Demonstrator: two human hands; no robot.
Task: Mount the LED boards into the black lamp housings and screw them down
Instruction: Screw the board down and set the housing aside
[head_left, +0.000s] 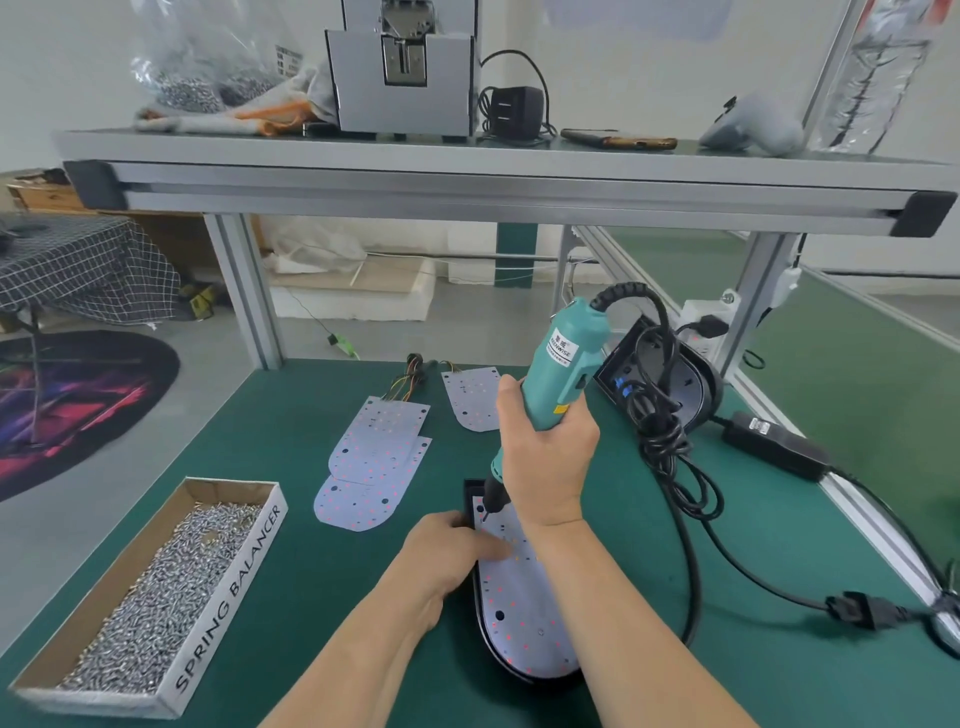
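My right hand (545, 452) grips the screwdriver (566, 358), its bit at the far-left corner of the LED board (519, 613), which lies lengthwise in the black housing (469, 493), just beyond my left hand (449, 553), fingers pressing flat.

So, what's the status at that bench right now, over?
Right hand grips screwdriver, bit down at LED board far end. Left hand presses board into black housing. Power cord loops alongside, not blocking.

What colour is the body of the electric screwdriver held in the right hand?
Teal green, with a black cable and tip; the electric screwdriver shows clearly in the head view, gripped by the right hand.
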